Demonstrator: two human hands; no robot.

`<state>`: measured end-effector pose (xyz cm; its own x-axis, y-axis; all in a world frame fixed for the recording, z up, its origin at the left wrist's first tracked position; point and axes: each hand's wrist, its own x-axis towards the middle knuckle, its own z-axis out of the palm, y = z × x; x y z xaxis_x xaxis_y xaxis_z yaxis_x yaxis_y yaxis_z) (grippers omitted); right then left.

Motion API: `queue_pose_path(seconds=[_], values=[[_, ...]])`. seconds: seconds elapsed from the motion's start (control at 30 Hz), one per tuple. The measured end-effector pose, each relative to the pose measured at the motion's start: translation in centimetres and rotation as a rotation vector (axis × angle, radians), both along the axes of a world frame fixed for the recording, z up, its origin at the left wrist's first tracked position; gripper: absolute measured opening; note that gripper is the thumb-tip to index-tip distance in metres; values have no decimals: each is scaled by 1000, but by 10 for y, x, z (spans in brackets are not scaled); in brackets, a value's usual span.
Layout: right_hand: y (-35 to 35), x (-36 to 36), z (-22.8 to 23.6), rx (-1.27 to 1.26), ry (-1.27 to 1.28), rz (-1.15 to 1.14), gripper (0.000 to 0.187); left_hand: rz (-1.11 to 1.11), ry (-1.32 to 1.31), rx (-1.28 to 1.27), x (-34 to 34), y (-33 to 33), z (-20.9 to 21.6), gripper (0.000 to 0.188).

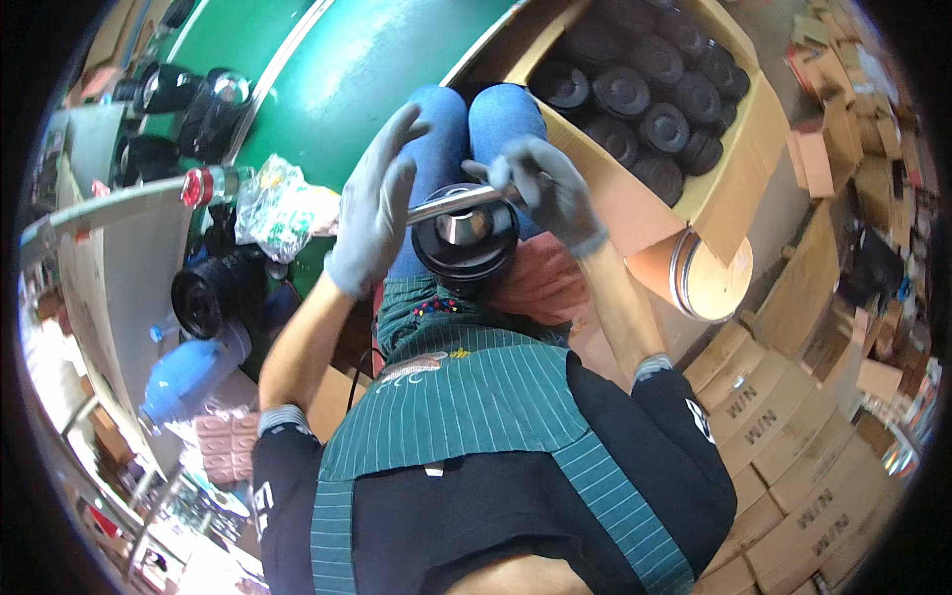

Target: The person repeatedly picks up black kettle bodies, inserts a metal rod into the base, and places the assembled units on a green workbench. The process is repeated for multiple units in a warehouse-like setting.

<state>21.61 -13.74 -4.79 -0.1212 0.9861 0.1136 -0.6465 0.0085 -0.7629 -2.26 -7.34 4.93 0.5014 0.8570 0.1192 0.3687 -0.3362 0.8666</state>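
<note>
A black round part with a shiny metal centre (464, 230) rests in my lap, against the apron. Across its top lies a silver metal bar (456, 204), slightly tilted. My right hand (547, 188), in a grey glove, has its fingers curled round the bar's right end. On the other side my left hand (375, 206), also gloved in grey, has its fingers stretched out and apart. Its palm is by the bar's left end; whether the two touch is hard to tell.
An open cardboard box (729, 213) at the far right holds several black round parts (662, 129). A round drum (716, 278) stands below it. On the left are a crumpled plastic bag (283, 208), a red-capped bottle (203, 186) and more black parts (213, 295). Cartons (793, 426) are stacked lower right.
</note>
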Motion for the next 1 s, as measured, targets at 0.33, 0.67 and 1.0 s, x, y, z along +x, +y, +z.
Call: queue_pose_path(seconds=[0.33,0.67,1.0], values=[[-35,-23,106,785,-989,280,21,-523,-320,-558,56,81,-61,50],[8,-128,119,649,-1362,523,53,-988,-483,-579,156,60,-72,53],[45,-68,92,-470,625,32,96,-1,89,-41,-32,112,21,44]])
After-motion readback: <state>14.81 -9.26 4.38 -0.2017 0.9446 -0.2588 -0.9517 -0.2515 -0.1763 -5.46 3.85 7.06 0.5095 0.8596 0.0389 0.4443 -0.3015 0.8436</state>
